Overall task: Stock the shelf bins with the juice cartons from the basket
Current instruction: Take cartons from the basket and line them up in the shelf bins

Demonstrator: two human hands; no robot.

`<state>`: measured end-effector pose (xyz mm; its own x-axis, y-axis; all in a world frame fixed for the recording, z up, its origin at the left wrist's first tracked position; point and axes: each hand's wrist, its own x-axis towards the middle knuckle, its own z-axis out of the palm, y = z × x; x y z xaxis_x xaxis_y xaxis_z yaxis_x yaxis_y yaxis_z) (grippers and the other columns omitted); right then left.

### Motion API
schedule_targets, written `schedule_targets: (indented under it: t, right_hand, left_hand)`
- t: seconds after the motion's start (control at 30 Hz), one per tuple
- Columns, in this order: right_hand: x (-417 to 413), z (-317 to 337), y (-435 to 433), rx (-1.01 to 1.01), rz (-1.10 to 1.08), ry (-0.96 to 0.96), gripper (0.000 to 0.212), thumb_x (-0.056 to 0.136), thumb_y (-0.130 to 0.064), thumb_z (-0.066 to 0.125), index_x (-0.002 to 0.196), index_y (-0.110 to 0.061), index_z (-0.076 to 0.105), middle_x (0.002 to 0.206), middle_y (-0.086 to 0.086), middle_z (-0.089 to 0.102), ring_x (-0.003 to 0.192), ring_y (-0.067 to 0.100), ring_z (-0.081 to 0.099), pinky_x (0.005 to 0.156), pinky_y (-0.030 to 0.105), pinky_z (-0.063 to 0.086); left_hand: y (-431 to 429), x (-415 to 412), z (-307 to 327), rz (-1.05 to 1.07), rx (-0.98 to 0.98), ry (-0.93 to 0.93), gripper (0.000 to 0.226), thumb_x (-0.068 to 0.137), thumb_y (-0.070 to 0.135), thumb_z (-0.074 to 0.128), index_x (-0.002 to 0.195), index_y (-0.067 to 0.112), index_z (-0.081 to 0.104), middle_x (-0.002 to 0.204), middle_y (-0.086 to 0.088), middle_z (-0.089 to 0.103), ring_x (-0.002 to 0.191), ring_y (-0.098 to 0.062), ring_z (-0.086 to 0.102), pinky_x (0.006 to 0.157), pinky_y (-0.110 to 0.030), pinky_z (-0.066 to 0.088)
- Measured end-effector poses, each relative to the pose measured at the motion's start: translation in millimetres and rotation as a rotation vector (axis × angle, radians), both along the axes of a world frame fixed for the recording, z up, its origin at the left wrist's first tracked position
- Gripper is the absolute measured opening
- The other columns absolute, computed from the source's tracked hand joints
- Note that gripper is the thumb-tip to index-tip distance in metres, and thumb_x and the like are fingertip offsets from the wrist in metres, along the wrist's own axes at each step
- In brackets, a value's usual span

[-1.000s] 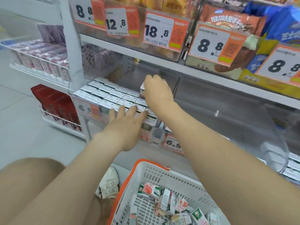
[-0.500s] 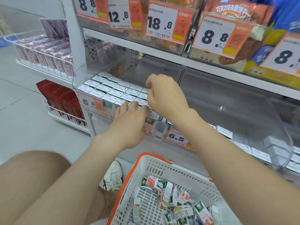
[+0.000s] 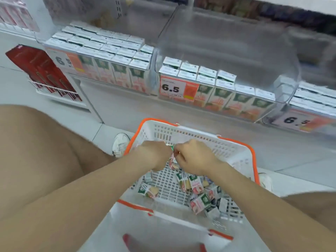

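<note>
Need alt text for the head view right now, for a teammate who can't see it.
The left hand and right hand meet over the white basket, holding a juice carton between them; loose cartons lie inside. Beyond, shelf bins hold upright cartons.

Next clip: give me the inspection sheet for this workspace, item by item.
Surface: tiled floor under the basket.
Job's things: white basket with orange rim, loose cartons inside; left-bin cartons fill their bin; middle-bin cartons fill only the front rows.
Clutter: nothing seen.
Hands: left hand and right hand over the basket, both gripping the held carton.
Cables: nothing seen.
Surroundings: red packs on a side rack; white shoe; 6.5 price tag.
</note>
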<state>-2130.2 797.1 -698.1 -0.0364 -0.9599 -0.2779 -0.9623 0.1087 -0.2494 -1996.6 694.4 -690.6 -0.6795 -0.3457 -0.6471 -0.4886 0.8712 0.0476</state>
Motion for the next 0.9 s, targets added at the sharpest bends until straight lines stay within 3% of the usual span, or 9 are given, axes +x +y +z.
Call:
schedule_targets:
  t: [0.1, 0.27, 0.37, 0.47, 0.57, 0.67, 0.73, 0.8, 0.9]
  right_hand:
    - [-2.3, -45.6, 16.2, 0.286, 0.044, 0.007, 0.018, 0.091, -0.015, 0.051, 0.096, -0.015, 0.068, 0.089, 0.008, 0.064, 0.083, 0.034, 0.065, 0.071, 0.042, 0.058]
    - [-5.8, -105.5, 31.5, 0.509, 0.068, -0.014, 0.02, 0.099, -0.007, 0.049, 0.082, -0.007, 0.057, 0.078, 0.005, 0.048, 0.062, 0.022, 0.049, 0.059, 0.036, 0.046]
    - [-3.0, -128.2, 30.4, 0.552, 0.078, -0.016, 0.025, 0.097, -0.001, 0.048, 0.077, -0.014, 0.044, 0.08, 0.006, 0.049, 0.062, 0.022, 0.046, 0.055, 0.032, 0.04]
    - [3.0, -147.4, 29.1, 0.585, 0.101, -0.034, 0.027, 0.098, 0.0, 0.048, 0.078, -0.016, 0.041, 0.082, 0.005, 0.049, 0.065, 0.021, 0.048, 0.057, 0.034, 0.043]
    - [13.4, -164.1, 28.2, 0.608, 0.123, -0.077, 0.009, 0.103, -0.007, 0.047, 0.104, -0.01, 0.056, 0.094, 0.01, 0.054, 0.079, 0.028, 0.056, 0.064, 0.037, 0.046]
    - [31.8, -181.5, 24.2, 0.641, 0.114, -0.184, 0.022, 0.105, -0.013, 0.047, 0.125, -0.011, 0.055, 0.109, 0.011, 0.061, 0.094, 0.033, 0.062, 0.075, 0.041, 0.055]
    - [44.6, -193.4, 18.8, 0.662, 0.084, -0.251, 0.034, 0.105, -0.015, 0.047, 0.139, -0.013, 0.051, 0.124, 0.014, 0.064, 0.105, 0.035, 0.064, 0.086, 0.048, 0.059]
    - [56.4, -201.9, 13.1, 0.692, 0.029, -0.344, 0.048, 0.106, -0.014, 0.046, 0.153, -0.013, 0.04, 0.139, 0.018, 0.06, 0.116, 0.038, 0.063, 0.096, 0.051, 0.057]
    - [68.8, -210.6, 9.2, 0.72, -0.066, -0.514, 0.066, 0.106, -0.01, 0.046, 0.167, -0.017, 0.02, 0.163, 0.015, 0.041, 0.139, 0.038, 0.05, 0.106, 0.037, 0.046]
  left_hand:
    - [10.0, -2.5, -47.7, -0.028, 0.101, -0.159, 0.012, 0.101, 0.005, 0.054, 0.112, 0.009, 0.058, 0.104, -0.007, 0.06, 0.096, -0.028, 0.065, 0.078, -0.04, 0.054]
    - [6.0, 13.5, -118.1, 0.057, 0.17, -0.281, 0.042, 0.1, 0.0, 0.053, 0.14, 0.009, 0.056, 0.127, -0.006, 0.057, 0.099, -0.026, 0.062, 0.081, -0.036, 0.053]
    - [4.0, 18.1, -140.9, 0.104, 0.141, -0.312, 0.064, 0.096, -0.009, 0.052, 0.154, 0.017, 0.041, 0.165, -0.014, 0.025, 0.11, -0.034, 0.061, 0.084, -0.042, 0.057]
    - [0.8, 21.0, -161.2, 0.149, 0.115, -0.245, 0.09, 0.087, -0.02, 0.05, 0.16, 0.03, 0.034, 0.173, -0.006, 0.003, 0.141, -0.046, 0.044, 0.091, -0.047, 0.057]
    - [-4.0, 25.0, -186.2, 0.204, 0.108, -0.258, 0.078, 0.097, -0.006, 0.053, 0.162, 0.028, 0.028, 0.17, -0.014, 0.006, 0.147, -0.048, 0.037, 0.106, -0.052, 0.051]
    - [-7.9, 26.6, -200.4, 0.264, 0.112, -0.239, 0.051, 0.106, 0.011, 0.052, 0.154, 0.015, 0.037, 0.158, -0.019, 0.024, 0.134, -0.039, 0.05, 0.104, -0.046, 0.05]
    - [-10.6, 26.5, -206.2, 0.299, 0.086, -0.145, 0.033, 0.107, 0.016, 0.051, 0.14, 0.01, 0.048, 0.143, -0.016, 0.038, 0.114, -0.033, 0.055, 0.098, -0.043, 0.051]
    - [-15.0, 25.6, -211.5, 0.319, 0.059, -0.039, 0.025, 0.108, 0.017, 0.049, 0.129, 0.007, 0.056, 0.142, -0.017, 0.043, 0.11, -0.035, 0.058, 0.094, -0.042, 0.05]
    - [-19.3, 25.4, -216.0, 0.416, 0.114, 0.098, 0.015, 0.101, 0.012, 0.058, 0.112, 0.008, 0.068, 0.138, -0.017, 0.048, 0.105, -0.036, 0.064, 0.088, -0.039, 0.05]
